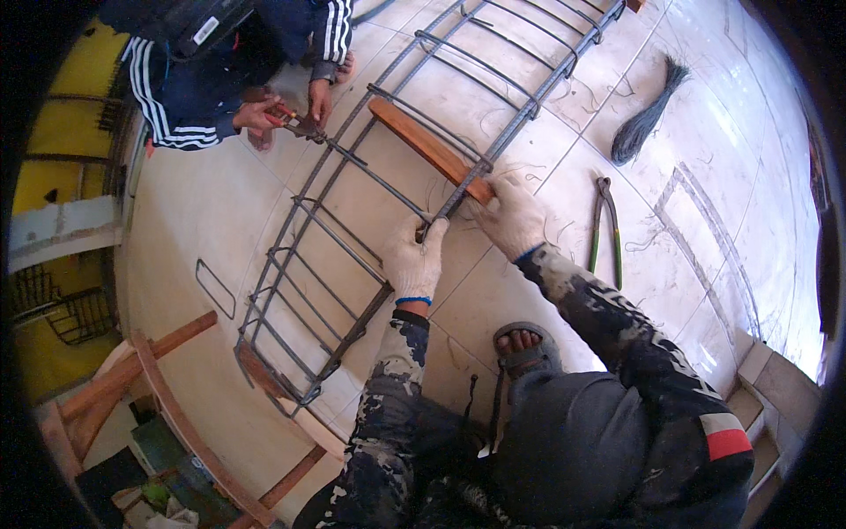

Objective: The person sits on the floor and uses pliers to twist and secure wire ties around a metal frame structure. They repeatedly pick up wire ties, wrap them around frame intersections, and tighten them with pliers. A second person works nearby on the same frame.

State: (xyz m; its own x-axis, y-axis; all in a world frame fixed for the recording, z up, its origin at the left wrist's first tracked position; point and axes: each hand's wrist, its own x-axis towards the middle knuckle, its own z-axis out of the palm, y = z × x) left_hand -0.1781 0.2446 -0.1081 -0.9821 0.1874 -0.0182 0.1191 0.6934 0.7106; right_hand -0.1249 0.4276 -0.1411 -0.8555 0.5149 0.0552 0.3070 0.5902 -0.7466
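A long cage of steel rebar (pixel 304 256) with rectangular stirrups runs diagonally across my front. My left hand (pixel 412 264), in a white knit glove, is closed on a stirrup (pixel 388 188) at the cage's near long bar. My right hand (pixel 511 216), gloved the same way, is closed around the near end of a wooden slat (pixel 427 145). That slat lies across the cage, its other end by the far bars. Opposite me, a co-worker's hand (pixel 256 115) works red-handled pincers (pixel 300 125) at the far bar.
To my right lie green-handled pincers (pixel 604 225) and a bundle of tie wire (pixel 649 115). A loose stirrup (pixel 216 288) is on the tiled floor (pixel 185 229) at left. A wooden frame (pixel 176 401) stands lower left. Wire scraps are scattered about. My sandalled foot (pixel 526 348) is below my hands.
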